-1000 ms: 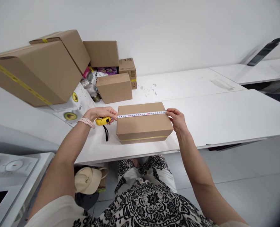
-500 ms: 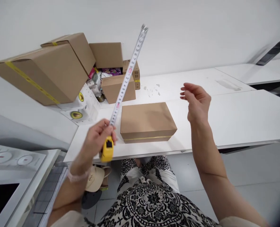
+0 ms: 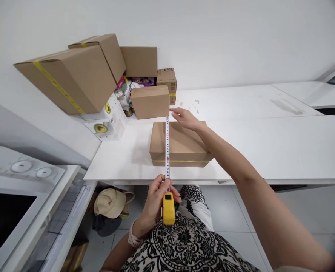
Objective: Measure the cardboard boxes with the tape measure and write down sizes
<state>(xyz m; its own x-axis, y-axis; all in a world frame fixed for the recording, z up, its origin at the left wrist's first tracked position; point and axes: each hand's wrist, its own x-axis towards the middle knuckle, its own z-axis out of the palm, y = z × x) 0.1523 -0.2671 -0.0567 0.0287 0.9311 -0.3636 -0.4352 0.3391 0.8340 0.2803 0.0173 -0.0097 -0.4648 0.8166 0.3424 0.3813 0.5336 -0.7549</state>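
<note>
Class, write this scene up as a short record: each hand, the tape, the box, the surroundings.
Left hand: holds the yellow tape measure
Right hand: near the blade's far end; contact unclear
Blade: extended, crossing above the box's left part, front to back
Box: cardboard, closed, on the white table
Behind, left: stacked cartons, avocado-print box
Below, left: beige cap

On the white rectangular worktop (image 3: 255,151), I see an oblong brown cardboard box (image 3: 183,145) near the front edge. A yellow tape measure (image 3: 168,211) extends over it, front to back. Toward the back-left corner, a large brown cardboard carton (image 3: 85,77) sits on a white printed carton (image 3: 115,122).
</note>
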